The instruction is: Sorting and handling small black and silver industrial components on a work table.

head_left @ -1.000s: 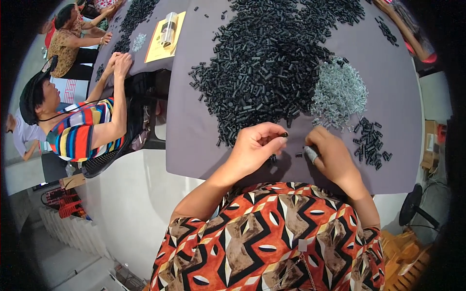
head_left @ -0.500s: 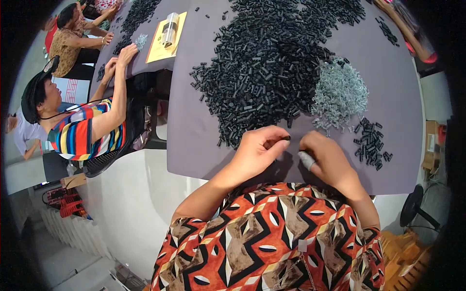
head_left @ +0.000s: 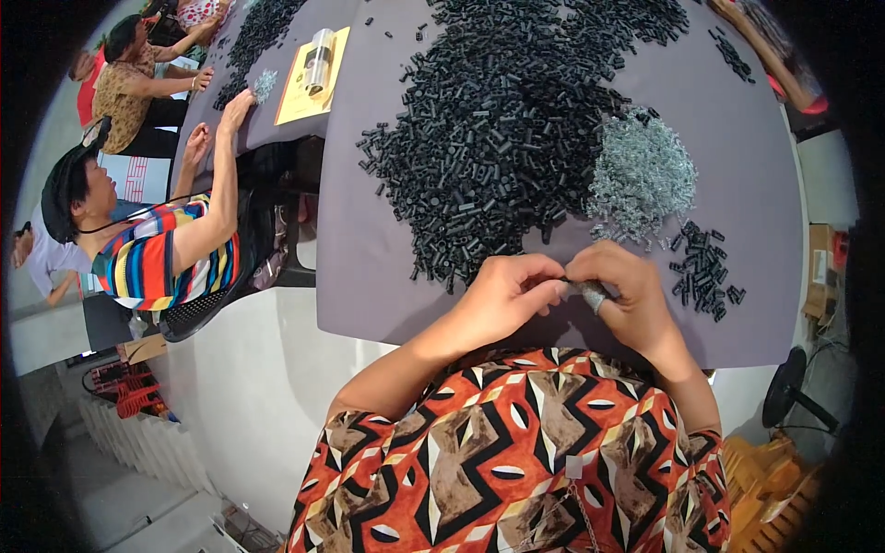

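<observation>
At the table's near edge my hands meet, fingertips together. My left hand (head_left: 510,300) is closed in a pinch on a small black cylinder (head_left: 568,280), mostly hidden by the fingers. My right hand (head_left: 634,293), with a grey wrap on one digit, is also pinched at the cylinder; what else it holds is hidden. Just beyond my hands spreads a large heap of small black cylinders (head_left: 489,138). To its right sits a pile of small clear parts (head_left: 643,173). A smaller group of black pieces (head_left: 702,269) lies right of my right hand.
The grey tabletop (head_left: 364,267) shows around the heaps. A clear tube (head_left: 319,63) lies on a yellow sheet (head_left: 298,100) at the far left. A person in a striped shirt (head_left: 171,244) works at the left; another person's arm (head_left: 774,55) is at the far right.
My hands have come together: the left moved right with the black cylinder, and the right fingers now meet it. The striped-shirt person's hands have moved apart.
</observation>
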Available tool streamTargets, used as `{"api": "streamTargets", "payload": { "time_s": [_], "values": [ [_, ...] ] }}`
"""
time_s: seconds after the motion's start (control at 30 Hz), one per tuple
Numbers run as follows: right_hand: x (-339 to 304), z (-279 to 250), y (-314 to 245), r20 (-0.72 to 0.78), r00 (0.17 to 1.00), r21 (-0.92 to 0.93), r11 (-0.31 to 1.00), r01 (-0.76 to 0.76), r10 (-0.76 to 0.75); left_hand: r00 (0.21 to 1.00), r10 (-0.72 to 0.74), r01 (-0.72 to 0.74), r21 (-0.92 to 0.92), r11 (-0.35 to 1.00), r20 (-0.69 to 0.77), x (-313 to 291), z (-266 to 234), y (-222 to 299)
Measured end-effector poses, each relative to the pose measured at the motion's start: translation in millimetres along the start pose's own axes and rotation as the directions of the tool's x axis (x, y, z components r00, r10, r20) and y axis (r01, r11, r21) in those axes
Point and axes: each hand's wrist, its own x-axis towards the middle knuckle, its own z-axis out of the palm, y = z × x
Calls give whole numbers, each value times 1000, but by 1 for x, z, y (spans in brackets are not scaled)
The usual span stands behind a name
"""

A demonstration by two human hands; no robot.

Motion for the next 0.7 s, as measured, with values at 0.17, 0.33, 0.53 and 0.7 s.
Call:
{"api": "streamTargets", "payload": {
  "time_s": [0.17, 0.33, 0.53, 0.7],
  "values": [
    [5, -6, -9, 82, 986, -123, 980, 157, -148, 976, -144, 183, -247, 952, 166, 7, -8, -9],
    [8, -13, -20, 182, 975, -184, 970, 159, -126, 920, -223, 330, -334, 883, 321, 12, -16, -9],
    [8, -10, -18, 188, 974, -282, 943, 179, -129, 999, 22, -25, 88, 996, 36, 0, 4, -4],
    [2, -10, -9, 114, 992, -133, 989, 60, -45, 997, 75, -75, 58, 996, -6, 0, 4, -5]
  ]
}}
